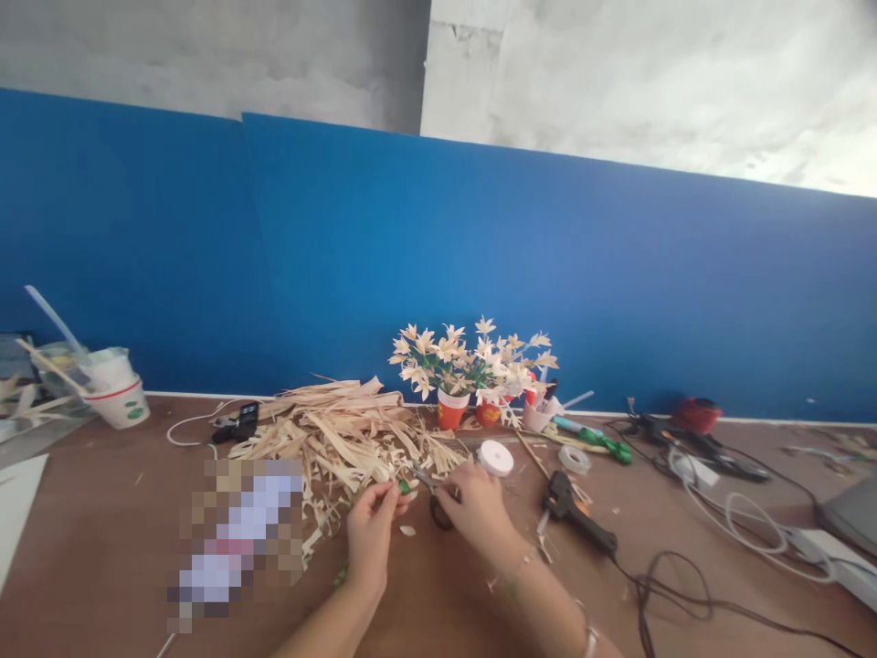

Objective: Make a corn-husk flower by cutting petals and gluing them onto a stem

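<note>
My left hand (370, 530) is closed, thumb and fingertips pinching a small green piece (404, 488) with a pale tip; its exact kind is too small to make out. Just right of it, my right hand (476, 507) has its fingers at the dark handles of a pair of scissors (442, 516), whose blades point up and left toward the straw pile. A small pale scrap (407, 531) lies on the table between the hands. Behind my right hand is a round white spool (496, 458). Dried, straw-coloured husk strips (335, 420) are heaped beyond my left hand.
Pale artificial flowers (480, 356) stand in red cups (450, 411) against the blue partition (480, 238). A black glue gun (579, 516) and its cable lie to the right, near a tape roll (574, 460) and more cords. A paper tub (123, 402) stands far left; a blurred-out object (239, 530) lies nearer.
</note>
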{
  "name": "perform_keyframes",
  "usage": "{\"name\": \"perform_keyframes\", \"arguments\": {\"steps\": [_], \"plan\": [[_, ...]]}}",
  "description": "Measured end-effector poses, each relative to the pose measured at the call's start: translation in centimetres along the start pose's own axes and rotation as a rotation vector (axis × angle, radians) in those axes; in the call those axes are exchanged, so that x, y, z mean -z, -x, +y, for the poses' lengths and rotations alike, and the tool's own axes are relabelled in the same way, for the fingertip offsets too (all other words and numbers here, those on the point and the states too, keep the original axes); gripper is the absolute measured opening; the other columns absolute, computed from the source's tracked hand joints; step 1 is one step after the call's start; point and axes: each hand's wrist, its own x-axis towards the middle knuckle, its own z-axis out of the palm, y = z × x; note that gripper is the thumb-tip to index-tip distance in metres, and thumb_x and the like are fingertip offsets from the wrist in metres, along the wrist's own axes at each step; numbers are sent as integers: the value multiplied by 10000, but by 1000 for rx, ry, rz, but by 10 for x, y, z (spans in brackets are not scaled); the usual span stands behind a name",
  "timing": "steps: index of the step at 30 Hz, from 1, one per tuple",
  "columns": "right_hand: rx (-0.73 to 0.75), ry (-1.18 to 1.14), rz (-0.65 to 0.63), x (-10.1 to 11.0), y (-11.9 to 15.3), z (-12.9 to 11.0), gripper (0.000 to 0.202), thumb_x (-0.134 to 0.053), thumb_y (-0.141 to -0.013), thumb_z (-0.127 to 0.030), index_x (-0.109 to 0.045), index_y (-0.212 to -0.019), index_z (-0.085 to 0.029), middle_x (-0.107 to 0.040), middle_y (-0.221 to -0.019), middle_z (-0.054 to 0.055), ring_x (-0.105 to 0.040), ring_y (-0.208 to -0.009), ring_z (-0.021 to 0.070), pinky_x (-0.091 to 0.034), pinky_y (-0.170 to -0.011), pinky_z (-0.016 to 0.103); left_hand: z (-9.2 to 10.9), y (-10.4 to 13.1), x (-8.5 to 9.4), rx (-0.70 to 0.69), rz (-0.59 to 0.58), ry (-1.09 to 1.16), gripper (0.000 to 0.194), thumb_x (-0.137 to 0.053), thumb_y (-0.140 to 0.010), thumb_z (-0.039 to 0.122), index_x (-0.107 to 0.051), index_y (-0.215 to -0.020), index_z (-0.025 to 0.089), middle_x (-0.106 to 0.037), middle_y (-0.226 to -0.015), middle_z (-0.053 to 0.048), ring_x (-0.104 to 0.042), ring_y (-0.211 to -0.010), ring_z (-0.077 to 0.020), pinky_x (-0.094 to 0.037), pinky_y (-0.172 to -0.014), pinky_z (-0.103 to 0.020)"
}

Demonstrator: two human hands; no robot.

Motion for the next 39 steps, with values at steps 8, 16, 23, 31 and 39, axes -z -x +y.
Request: {"name": "perform_keyframes", "arguments": {"steps": [8, 16, 23, 31, 39], "plan": [[-39, -73, 99, -53, -4, -26, 70, -657, -690, -201, -621, -630, -199, -597, -792, 105, -520, -791, 287, -371, -676, 416, 2, 0, -3, -3, 5, -17, 349, -724, -583, 443, -668, -731, 132, -673, -657, -38, -642, -631, -196, -527, -625, -305], [109, -343, 180, -40, -3, -22, 123, -563, -764, -146, -592, -654, -193, -574, -780, 58, -515, -759, 207, -406, -678, 339, 4, 3, -5, 26, -13, -53, 312, -700, -605, 427, -667, -716, 138, -663, -615, -24, -627, -578, -164, -515, -566, -257], [214, -458, 318, -21, -2, -25, 96, -555, -794, -173, -625, -741, -211, -559, -862, 44, -523, -844, 195, -411, -745, 351, 7, 4, -5, 74, -61, -99, 352, -704, -582, 447, -672, -745, 137, -661, -609, -29, -626, -561, -174, -502, -498, -254], [301, -416, 318, -23, 1, -24, 120, -528, -825, -176, -636, -828, -229, -566, -834, 36, -520, -813, 186, -407, -715, 347, 5, 4, -5, 68, -106, -69, 339, -707, -578, 434, -675, -729, 133, -667, -619, -38, -626, -550, -180, -506, -471, -259], [320, -356, 307, -22, 2, -25, 138, -522, -818, -151, -632, -858, -226, -562, -861, 41, -508, -828, 188, -399, -720, 344, 6, 5, -6, 64, -117, -71, 297, -694, -610, 398, -666, -729, 127, -663, -616, -31, -616, -538, -167, -498, -466, -247]]}}
